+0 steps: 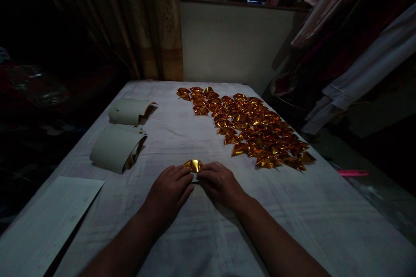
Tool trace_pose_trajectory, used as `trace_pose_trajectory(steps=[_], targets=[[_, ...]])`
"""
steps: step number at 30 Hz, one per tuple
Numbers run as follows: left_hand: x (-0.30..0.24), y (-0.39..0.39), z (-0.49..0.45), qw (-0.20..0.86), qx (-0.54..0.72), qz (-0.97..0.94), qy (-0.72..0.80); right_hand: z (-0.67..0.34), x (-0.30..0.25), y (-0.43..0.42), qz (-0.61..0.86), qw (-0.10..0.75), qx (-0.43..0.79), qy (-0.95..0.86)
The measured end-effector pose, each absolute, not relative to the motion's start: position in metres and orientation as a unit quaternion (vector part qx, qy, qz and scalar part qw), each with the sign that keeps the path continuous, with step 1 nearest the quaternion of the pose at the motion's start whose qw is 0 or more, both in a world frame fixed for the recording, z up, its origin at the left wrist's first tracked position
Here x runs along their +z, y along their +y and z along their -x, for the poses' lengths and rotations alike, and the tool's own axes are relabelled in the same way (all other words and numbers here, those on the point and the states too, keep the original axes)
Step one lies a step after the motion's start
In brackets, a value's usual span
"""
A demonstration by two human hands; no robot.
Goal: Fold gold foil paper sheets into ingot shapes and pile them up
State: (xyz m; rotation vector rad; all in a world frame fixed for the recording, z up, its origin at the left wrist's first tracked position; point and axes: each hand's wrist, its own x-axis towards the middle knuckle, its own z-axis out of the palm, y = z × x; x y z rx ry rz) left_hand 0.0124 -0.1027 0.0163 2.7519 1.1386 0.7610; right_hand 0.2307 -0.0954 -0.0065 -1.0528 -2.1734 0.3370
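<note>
Evidently, the work centres on one small gold foil piece [195, 165], which sits between the fingertips over the near middle of the cloth-covered table [195, 238]. The left hand [170, 188] pinches its left end and the right hand [222, 184] its right end, fingers curled in and thumbs tucked low; what the thumbs press underneath is hidden. The step in hand looks like shaping or creasing this one piece, and the next move seems to call for even, light pressure from both sides, since thin foil could crumple or tear if one hand pulled harder. Beyond the right hand, well apart from it, spreads a heap of folded gold foil pieces [242, 117], many overlapping. On the left lie two curved grey-backed sheets [117, 147], one behind the other, with a flat pale board [53, 218] nearer the person. Past the table's far edge hangs a patterned curtain [156, 21] beside a pale wall [227, 39].
</note>
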Motion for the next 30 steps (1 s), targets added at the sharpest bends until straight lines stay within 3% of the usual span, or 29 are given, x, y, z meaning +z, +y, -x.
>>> trace_pose_trajectory(steps=[9, 14, 30], targets=[[0.013, -0.102, -0.014, 0.014, 0.228, -0.904, 0.362, -0.255, -0.01, -0.085, 0.437, 0.303, 0.134, -0.836], [0.018, -0.112, -0.02, 0.028, 0.199, -0.902, 0.383, -0.257, -0.008, -0.082, 0.398, 0.319, 0.184, -0.841], [0.017, -0.113, -0.02, 0.082, 0.224, -0.907, 0.347, -0.244, 0.0, -0.085, 0.505, 0.318, 0.215, -0.773]])
